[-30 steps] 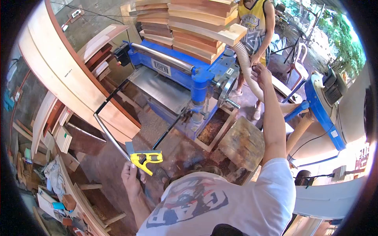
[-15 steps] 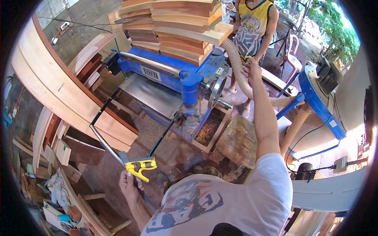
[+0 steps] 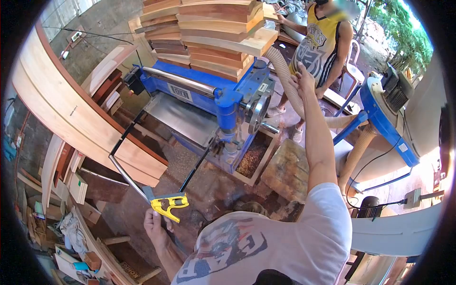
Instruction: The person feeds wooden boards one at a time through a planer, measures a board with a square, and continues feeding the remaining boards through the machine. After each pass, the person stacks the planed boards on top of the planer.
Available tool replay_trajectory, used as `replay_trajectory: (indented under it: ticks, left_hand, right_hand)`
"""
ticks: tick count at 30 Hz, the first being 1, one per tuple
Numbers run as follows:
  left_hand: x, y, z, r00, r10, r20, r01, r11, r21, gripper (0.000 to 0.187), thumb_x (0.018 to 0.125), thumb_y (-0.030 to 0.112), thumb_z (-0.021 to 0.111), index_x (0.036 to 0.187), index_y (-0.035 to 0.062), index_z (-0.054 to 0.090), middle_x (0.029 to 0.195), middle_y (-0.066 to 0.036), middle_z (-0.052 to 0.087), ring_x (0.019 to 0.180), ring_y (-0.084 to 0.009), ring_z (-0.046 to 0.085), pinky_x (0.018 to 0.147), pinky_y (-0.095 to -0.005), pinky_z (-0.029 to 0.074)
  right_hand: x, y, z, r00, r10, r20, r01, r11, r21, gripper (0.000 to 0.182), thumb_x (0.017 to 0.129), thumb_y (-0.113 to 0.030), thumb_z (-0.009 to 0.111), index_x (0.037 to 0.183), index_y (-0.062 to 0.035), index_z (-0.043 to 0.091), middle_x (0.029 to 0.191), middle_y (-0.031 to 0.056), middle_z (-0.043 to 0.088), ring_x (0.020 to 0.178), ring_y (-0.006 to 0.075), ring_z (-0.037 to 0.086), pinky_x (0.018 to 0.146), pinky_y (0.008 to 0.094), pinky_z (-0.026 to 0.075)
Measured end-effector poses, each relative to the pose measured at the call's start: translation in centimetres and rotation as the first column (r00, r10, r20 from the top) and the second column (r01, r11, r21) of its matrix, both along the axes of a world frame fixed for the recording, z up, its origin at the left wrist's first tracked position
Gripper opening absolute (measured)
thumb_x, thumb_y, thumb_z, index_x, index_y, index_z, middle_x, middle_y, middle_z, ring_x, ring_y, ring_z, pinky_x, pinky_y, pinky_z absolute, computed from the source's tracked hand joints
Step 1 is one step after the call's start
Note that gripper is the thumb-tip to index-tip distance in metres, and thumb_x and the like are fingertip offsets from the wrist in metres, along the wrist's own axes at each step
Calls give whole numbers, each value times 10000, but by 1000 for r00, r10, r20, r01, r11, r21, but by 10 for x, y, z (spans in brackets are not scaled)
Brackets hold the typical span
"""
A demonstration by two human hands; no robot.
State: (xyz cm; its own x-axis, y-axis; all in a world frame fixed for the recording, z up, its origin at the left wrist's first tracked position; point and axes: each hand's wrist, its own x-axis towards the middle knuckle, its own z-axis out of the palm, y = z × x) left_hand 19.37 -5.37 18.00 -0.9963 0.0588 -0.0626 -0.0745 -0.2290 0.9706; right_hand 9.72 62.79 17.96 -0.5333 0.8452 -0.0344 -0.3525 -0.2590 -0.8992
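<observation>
A yellow and grey hand tool (image 3: 169,205) is in my left hand (image 3: 156,227), low in front of my body, with my fingers closed on its lower part. My right arm stretches forward, and my right hand (image 3: 302,80) is raised with its fingers apart and nothing visible in it. It is beside the ribbed hose (image 3: 283,76), in front of a person (image 3: 319,45) in a yellow and black top. That person's one hand reaches toward the stacked boards (image 3: 218,26), which rest on a blue planer (image 3: 204,97).
Long pale boards (image 3: 90,114) lean at the left, above wood offcuts (image 3: 76,187). A blue dust collector (image 3: 387,121) stands at the right near a white chair (image 3: 353,61). A worn wooden block (image 3: 286,170) lies on the floor by the planer.
The other person has shifted right and now stretches an arm toward the stack. My right hand has risen slightly with its fingers more spread. My left hand still has the tool.
</observation>
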Motion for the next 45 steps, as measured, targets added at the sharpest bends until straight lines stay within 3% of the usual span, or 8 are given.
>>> replay_trajectory:
  ticks: [11,18,19,24,29,37,44,45]
  left_hand:
    - [3,6,6,1000,23,-3,-23,999,-26,189,1065,217,524,958,62,538,602,-46,531,417,-105,469,381,-236,398]
    - [4,8,3,999,44,0,-44,999,-2,205,1061,242,540,967,59,536,620,-45,541,416,-94,459,383,-224,394]
    - [3,9,3,999,11,-36,-11,1000,-15,214,1060,252,543,969,58,533,624,-45,543,423,-94,461,390,-226,396]
    - [-8,25,7,978,-89,-191,61,987,-149,262,1053,294,561,976,47,520,639,-41,544,472,-95,488,429,-235,400]
    - [-37,80,14,883,-299,-362,266,954,-140,215,1071,221,511,1004,17,515,759,-89,599,573,-106,537,523,-252,433]
    - [-60,138,21,718,-583,-381,613,788,-50,186,1047,219,572,1029,35,556,764,-80,655,568,-98,561,503,-239,439]
    - [-116,42,-17,831,-491,-262,537,830,148,248,1013,279,634,1054,39,589,868,-87,685,591,-136,619,516,-264,502]
    - [-125,33,-12,804,-518,-294,527,848,-52,274,1009,304,638,1055,37,596,857,-84,683,631,-136,634,558,-269,518]
  right_hand:
    - [-1,28,69,922,-63,-383,-46,962,-268,1184,819,-560,773,1552,22,49,1545,367,253,1344,560,415,1018,618,492]
    - [7,35,76,807,-416,-420,350,909,-228,988,810,-395,838,1465,109,297,1388,269,506,1145,423,624,918,578,560]
    - [16,38,71,833,-433,-345,342,892,-295,840,819,-145,824,1467,22,316,1328,214,555,1149,386,641,876,562,599]
    - [52,29,27,839,-440,-319,399,897,-188,696,797,23,712,1416,-13,397,1308,194,577,1130,379,646,917,529,586]
    - [141,-83,30,884,-145,-444,77,983,-168,667,838,-173,596,1430,27,363,1312,239,546,1147,412,628,924,518,573]
    - [220,-217,6,973,-62,-224,25,986,-165,739,768,-254,674,1388,77,446,1243,237,608,1093,358,649,983,429,531]
    - [237,-193,-94,920,198,-339,-298,913,-277,730,844,-364,736,1395,42,483,1271,221,648,1081,373,676,992,499,543]
    - [238,-184,-112,885,288,-365,-390,887,-246,758,808,-338,785,1389,50,490,1254,215,661,1098,386,670,998,501,541]
